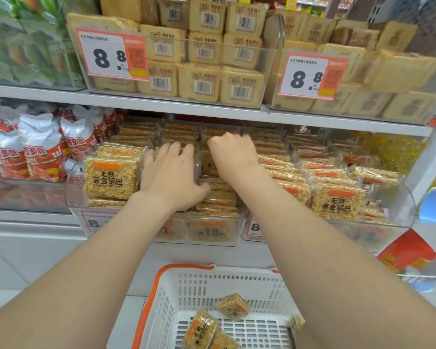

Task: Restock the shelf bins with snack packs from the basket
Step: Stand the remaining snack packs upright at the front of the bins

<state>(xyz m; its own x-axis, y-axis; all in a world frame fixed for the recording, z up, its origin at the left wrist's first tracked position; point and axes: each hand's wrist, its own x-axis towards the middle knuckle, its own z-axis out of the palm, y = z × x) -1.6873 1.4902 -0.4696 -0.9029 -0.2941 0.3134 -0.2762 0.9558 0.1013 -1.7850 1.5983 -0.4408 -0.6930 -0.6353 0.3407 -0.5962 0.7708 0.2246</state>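
Observation:
A clear shelf bin (72, 190) on the lower shelf holds rows of golden rice-cracker snack packs (108, 178). My left hand (171, 172) reaches into the middle of this bin, its fingers curled over the top of a stack of packs and its thumb low at the side. Just to its right, my right hand (233, 152) is knuckles up, with its fingers hooked down into the packs further back. Below my arms stands a white basket (212, 274) with orange handles. A few of the same packs (203, 328) lie on its floor.
A second clear bin (403, 205) of the same crackers sits to the right. Red and white snack bags (35, 147) fill the bin at left. The upper shelf carries bins of yellow cake packs (202, 81) with 8.8 price tags (111, 54). The white shelf edge (161, 102) runs above my hands.

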